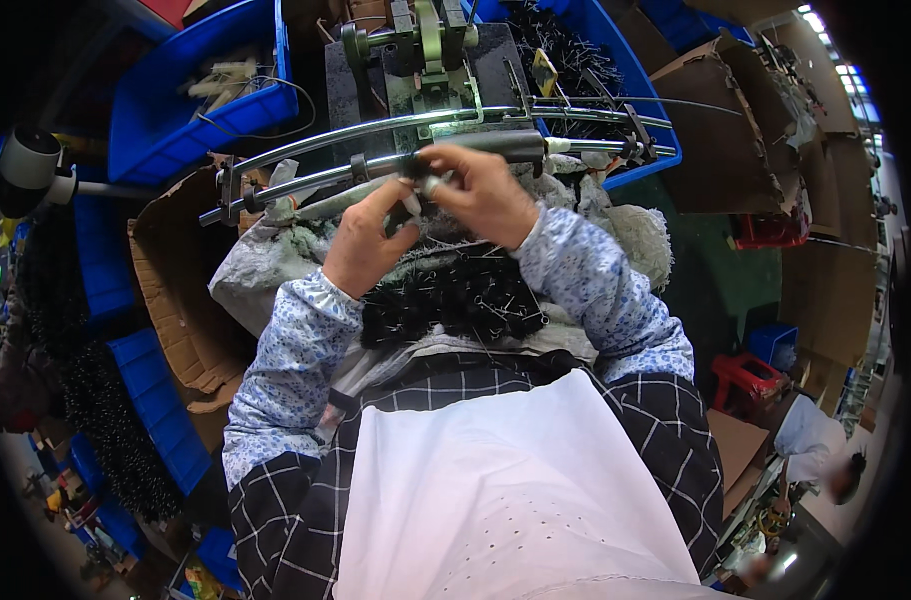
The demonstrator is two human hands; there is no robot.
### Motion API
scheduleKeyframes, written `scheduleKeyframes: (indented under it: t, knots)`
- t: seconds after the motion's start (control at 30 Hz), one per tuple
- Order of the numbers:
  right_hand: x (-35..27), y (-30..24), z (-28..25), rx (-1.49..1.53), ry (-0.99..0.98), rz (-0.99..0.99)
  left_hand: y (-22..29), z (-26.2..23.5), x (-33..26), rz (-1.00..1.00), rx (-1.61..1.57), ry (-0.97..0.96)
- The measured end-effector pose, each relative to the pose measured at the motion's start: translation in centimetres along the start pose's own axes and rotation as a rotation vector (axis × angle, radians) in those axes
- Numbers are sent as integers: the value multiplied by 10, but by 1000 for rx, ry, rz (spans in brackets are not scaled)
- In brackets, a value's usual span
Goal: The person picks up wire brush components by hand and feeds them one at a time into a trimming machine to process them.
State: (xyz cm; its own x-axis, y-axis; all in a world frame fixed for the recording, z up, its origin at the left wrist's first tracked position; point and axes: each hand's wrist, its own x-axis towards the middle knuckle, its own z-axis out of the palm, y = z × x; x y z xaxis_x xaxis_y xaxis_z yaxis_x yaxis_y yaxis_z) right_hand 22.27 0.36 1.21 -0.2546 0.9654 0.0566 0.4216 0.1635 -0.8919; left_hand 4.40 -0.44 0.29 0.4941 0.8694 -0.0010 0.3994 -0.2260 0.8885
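Workshop station: blue bins [207, 108] and cardboard boxes [180, 300] crowd round a small metal machine [425, 55] with two curved steel rails [375, 128]. In my lap, a heap of black bristly brush pieces [455, 295]. Left hand [367, 240]: fingers pinched shut on a small pale part just below the rails. Right hand [485, 195]: fingers closed on the same part, perhaps a wire stem; too small to tell. Step in hand, as I judge it: fitting one piece at the lower rail. Next move calls for steady alignment.
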Motion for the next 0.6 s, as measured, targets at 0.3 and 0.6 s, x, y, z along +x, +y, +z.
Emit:
scheduleKeyframes:
  t: [0.3,0.6]
  knots:
    - [78,93,-61,-1138,374,-69,-13,11,1,187,-4,-31]
    - [92,99,-56,-1180,393,-64,-16,6,-3,111,20,-85]
